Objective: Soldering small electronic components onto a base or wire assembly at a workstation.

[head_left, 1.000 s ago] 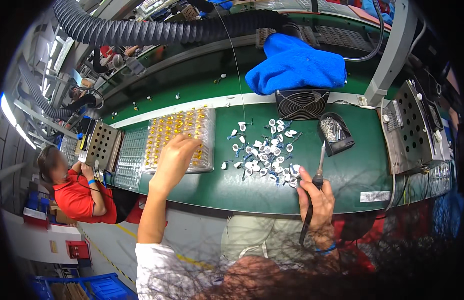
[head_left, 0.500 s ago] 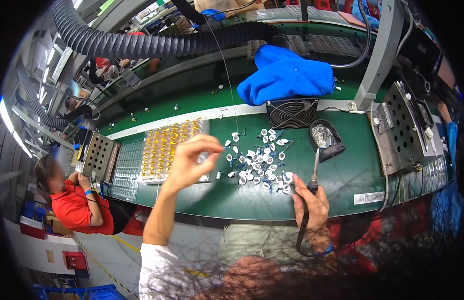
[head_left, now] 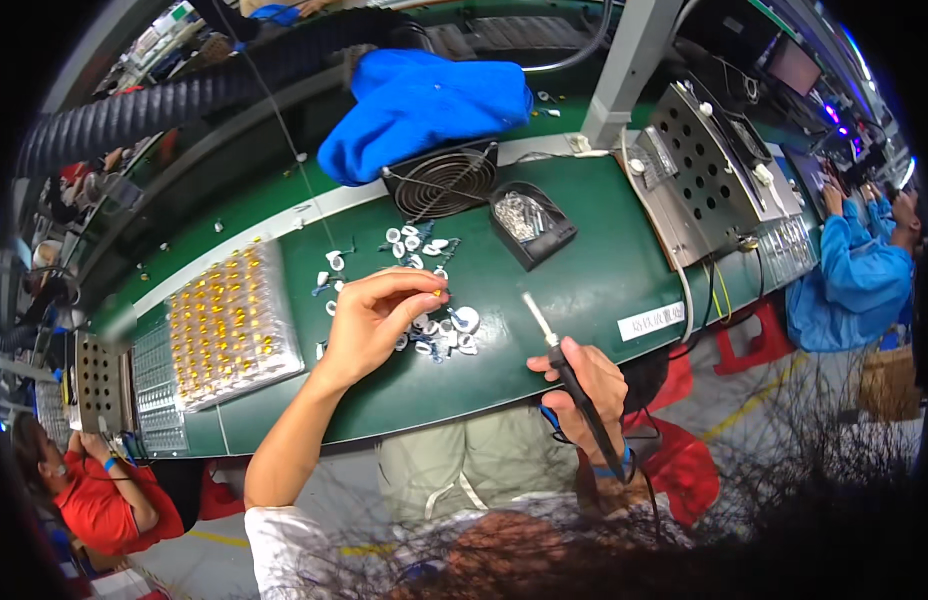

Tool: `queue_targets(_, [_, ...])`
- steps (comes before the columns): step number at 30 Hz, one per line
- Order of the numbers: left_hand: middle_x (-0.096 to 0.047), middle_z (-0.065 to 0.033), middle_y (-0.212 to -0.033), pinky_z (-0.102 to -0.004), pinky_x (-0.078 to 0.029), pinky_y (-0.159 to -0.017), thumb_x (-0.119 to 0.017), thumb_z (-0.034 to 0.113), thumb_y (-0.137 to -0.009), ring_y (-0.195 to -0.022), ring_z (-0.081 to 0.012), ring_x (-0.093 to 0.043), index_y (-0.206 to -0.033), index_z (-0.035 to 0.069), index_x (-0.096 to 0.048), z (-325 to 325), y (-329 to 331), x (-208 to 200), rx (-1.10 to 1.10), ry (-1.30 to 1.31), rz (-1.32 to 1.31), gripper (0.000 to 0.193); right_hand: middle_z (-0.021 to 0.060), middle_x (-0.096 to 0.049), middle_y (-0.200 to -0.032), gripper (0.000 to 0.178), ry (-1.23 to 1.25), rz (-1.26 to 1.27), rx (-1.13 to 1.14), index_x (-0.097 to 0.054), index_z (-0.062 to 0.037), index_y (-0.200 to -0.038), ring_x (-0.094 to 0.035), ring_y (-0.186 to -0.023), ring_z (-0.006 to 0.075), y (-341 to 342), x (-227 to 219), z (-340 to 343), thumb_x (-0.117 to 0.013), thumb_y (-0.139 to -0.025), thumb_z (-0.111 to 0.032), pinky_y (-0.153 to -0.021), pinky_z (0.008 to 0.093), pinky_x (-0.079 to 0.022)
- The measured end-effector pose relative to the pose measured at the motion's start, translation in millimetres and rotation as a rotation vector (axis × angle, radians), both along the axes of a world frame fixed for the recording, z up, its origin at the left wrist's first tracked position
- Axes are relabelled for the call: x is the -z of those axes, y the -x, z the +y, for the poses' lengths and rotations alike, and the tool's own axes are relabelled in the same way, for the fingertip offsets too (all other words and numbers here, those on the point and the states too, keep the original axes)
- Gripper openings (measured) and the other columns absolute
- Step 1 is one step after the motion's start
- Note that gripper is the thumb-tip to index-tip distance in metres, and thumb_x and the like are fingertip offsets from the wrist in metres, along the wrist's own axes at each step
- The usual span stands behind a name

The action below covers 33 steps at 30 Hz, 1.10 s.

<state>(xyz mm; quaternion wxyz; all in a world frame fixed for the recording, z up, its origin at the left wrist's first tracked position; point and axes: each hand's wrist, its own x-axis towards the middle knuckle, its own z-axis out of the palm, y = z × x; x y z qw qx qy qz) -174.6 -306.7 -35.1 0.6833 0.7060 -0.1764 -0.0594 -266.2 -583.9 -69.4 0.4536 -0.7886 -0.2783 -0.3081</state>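
My left hand (head_left: 376,318) is closed in a pinch over the pile, with a small yellow part (head_left: 439,293) showing at its fingertips. Beneath and around it lie small white round parts with dark wire leads (head_left: 466,319), some hidden by the hand. My right hand (head_left: 596,392) grips a soldering iron (head_left: 571,375) by its black handle near the table's front edge. The iron's bare metal tip points up and left, apart from the pile. To the left stands a clear tray (head_left: 292,345) with rows of yellow parts (head_left: 224,325).
Beyond the pile are a black fan (head_left: 439,185) under a blue cloth (head_left: 434,110) and a dark bin (head_left: 554,235) of small metallic pieces. A perforated metal box (head_left: 689,165) stands at the right. Other people sit at the left and far right.
My view has turned to the right. My left hand has come over the pile, and a yellow part now shows in its fingers. The soldering iron now tilts to the left, away from the pile.
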Motion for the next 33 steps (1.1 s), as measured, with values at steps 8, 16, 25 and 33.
queue_targets(8, [-0.076,-0.0163,-0.112,-0.0327,-0.059,-0.093,-0.070,-0.005,-0.093,-0.105,-0.0234,-0.073,-0.104,-0.005,-0.075,-4.7,3.8,7.5,0.047,-0.220,-0.155,0.012,0.0139,-0.069,-0.082,0.044,-0.074,0.110,0.000,-0.068,0.0036,-0.110,-0.068,-0.068,0.0276,2.9,5.0,0.3,-0.082,-0.091,-0.034,-0.062,0.0348,-0.054])
queue_targets(16, [-0.076,-0.0171,-0.111,-0.0335,-0.059,-0.093,-0.070,-0.004,-0.094,-0.103,-0.0235,-0.074,-0.105,-0.005,-0.075,-6.3,5.9,-0.6,0.119,-0.328,-0.126,0.012,0.0105,-0.074,-0.089,0.043,0.061,0.029,0.050,-0.072,-0.0033,-0.107,-0.071,-0.071,0.0263,1.6,12.6,7.6,-0.094,-0.075,-0.023,-0.064,0.0341,-0.055])
queue_targets(25, [-0.078,-0.0144,-0.107,-0.0336,-0.060,-0.086,-0.071,0.000,-0.093,-0.096,-0.0230,-0.075,-0.105,-0.002,-0.076,-5.6,6.0,4.6,0.113,-0.214,-0.105,0.013,0.0104,-0.074,-0.091,0.046,0.102,0.045,0.046,-0.073,-0.0035,-0.108,-0.071,-0.072,0.0265,1.8,15.3,8.1,-0.095,-0.073,-0.024,-0.063,0.0353,-0.055])
queue_targets(33, [-0.078,-0.0140,-0.108,-0.0322,-0.060,-0.085,-0.070,-0.001,-0.094,-0.097,-0.0211,-0.075,-0.106,-0.002,-0.077,-4.2,5.9,5.6,0.113,-0.191,-0.062,0.014,0.0099,-0.073,-0.080,0.042,0.080,-0.036,0.020,-0.072,0.0007,-0.104,-0.067,-0.060,0.0219,-7.7,8.0,10.0,-0.094,-0.073,-0.018,-0.051,0.0299,-0.050])
